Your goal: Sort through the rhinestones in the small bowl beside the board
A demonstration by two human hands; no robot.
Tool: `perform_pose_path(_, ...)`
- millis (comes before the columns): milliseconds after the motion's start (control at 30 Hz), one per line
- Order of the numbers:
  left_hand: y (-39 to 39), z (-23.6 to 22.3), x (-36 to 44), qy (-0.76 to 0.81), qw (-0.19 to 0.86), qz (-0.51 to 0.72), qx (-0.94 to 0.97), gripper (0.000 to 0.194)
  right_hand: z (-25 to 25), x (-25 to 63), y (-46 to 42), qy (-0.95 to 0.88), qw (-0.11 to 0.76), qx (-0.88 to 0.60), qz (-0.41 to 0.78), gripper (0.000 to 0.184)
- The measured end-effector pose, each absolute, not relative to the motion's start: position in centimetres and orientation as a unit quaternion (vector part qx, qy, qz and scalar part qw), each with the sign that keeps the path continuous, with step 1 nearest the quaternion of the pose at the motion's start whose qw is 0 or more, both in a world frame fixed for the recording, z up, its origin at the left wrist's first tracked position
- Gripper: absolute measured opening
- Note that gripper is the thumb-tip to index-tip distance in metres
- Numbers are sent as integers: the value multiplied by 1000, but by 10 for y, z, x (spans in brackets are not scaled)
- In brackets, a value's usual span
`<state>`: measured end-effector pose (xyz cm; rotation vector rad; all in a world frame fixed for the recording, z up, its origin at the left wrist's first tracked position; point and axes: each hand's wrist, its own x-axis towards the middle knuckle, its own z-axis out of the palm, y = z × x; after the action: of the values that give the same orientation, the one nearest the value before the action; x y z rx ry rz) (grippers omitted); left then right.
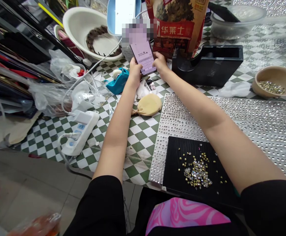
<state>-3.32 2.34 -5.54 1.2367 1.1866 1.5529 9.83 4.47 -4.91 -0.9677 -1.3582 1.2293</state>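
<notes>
We've got our left hand (pixel 134 72) and right hand (pixel 160 62) clasping a slim dark smartphone with a lilac screen (pixel 143 54) — held up over the green-and-white checkered tabletop (pixel 143 131), its white on-screen keyboard (pixel 146 62) open — so we're typing, and that calls for thumb taps.

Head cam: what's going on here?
A person holds a smartphone in both hands, left hand and right hand, its screen showing a keyboard. Nearer them, loose gold studs and clear rhinestones lie on a black ridged tray at the edge of a rhinestone sheet. A tan bowl holds more gold studs.
</notes>
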Motion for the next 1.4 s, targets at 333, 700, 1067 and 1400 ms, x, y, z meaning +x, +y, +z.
perform_pose_path(333, 27, -60, -37, 456, 412, 619, 490, 30, -46, 93, 42, -556, 516, -408, 507, 27)
perform_pose_path(700, 13, -43, -24, 500, 383, 582, 515, 43, -39, 93, 41, -561, 486, -419, 523, 36)
perform_pose_path(1067, 21, -48, -27, 496, 395, 596, 493, 51, -34, 96, 33, -554, 490, -415, 530, 33)
perform_pose_path(1400, 29, -59, -35, 463, 420, 604, 495, 41, -23, 97, 20, -552, 479, -444, 518, 31)
